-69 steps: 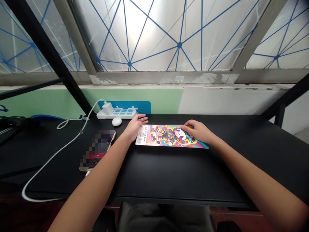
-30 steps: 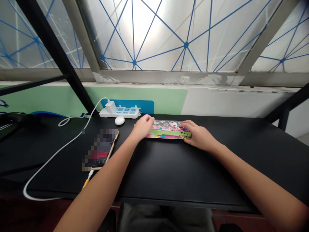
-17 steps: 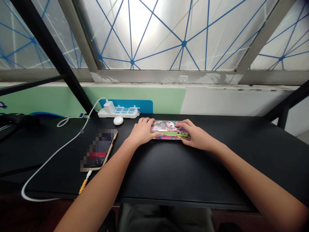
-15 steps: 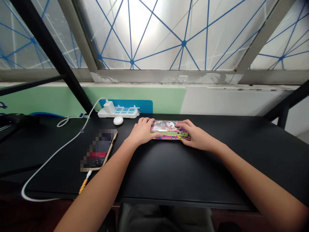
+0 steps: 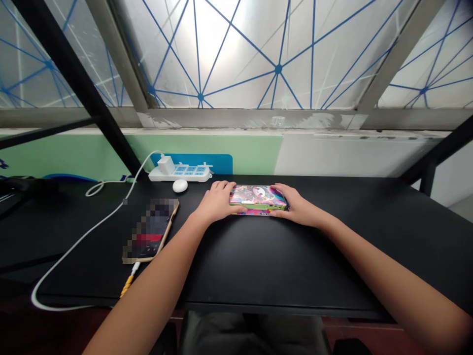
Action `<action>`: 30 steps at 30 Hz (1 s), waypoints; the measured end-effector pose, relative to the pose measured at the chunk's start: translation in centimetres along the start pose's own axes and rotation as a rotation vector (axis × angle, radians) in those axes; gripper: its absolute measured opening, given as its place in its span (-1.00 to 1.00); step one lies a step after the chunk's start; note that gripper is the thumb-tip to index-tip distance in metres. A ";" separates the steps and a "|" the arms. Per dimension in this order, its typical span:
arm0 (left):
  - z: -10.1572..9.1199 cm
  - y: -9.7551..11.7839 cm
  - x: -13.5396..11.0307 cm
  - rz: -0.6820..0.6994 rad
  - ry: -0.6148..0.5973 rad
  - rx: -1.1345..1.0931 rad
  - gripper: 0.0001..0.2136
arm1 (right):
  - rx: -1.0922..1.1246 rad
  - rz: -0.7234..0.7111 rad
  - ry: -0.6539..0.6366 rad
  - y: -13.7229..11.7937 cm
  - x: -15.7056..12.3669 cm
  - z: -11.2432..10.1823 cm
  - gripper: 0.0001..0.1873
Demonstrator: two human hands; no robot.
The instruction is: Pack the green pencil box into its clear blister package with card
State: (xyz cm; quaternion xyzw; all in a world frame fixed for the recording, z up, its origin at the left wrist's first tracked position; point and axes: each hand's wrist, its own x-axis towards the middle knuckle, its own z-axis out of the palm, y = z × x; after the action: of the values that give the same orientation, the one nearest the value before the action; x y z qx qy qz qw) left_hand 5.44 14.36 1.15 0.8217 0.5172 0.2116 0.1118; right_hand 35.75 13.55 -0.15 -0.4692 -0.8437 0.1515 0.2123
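Note:
A flat oblong pencil case (image 5: pixel 257 196) lies on the black desk in front of me, printed in bright colours with a cartoon face on its top and a green band along its front side. At its left end my left hand (image 5: pixel 219 201) grips it, fingers over the far corner and thumb along the front. My right hand (image 5: pixel 297 206) holds the right end, with the fingers at the far corner and the thumb at the near one. Both palms hide the case's ends.
Left of my hands, a phone (image 5: pixel 155 229) lies plugged into a cable. A white power strip (image 5: pixel 192 172) with a charger stands at the back of the desk (image 5: pixel 281 266), a small white rounded case (image 5: pixel 180 186) before it. A white cable (image 5: pixel 79 236) loops down the left side.
My right hand has shifted left, and its fingers have moved from the case's top to its right end, so more of the printed top shows. My left hand stays on the left end.

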 end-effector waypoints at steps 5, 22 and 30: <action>0.2 -0.3 0.2 0.010 0.012 -0.005 -0.17 | 0.090 0.022 0.023 0.2 0.2 -0.2 -0.20; -0.3 0.9 -0.1 0.135 0.196 0.186 -0.17 | -0.255 -0.146 0.246 -0.9 0.2 -0.5 -0.09; -0.2 1.9 -0.2 0.176 0.342 0.326 -0.20 | -0.517 -0.168 0.397 -1.9 0.0 0.0 -0.12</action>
State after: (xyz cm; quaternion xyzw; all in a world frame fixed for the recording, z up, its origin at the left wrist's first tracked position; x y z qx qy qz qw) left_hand 6.76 13.32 1.99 0.8229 0.4823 0.2705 -0.1302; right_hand 34.37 12.54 0.67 -0.4567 -0.8321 -0.1798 0.2583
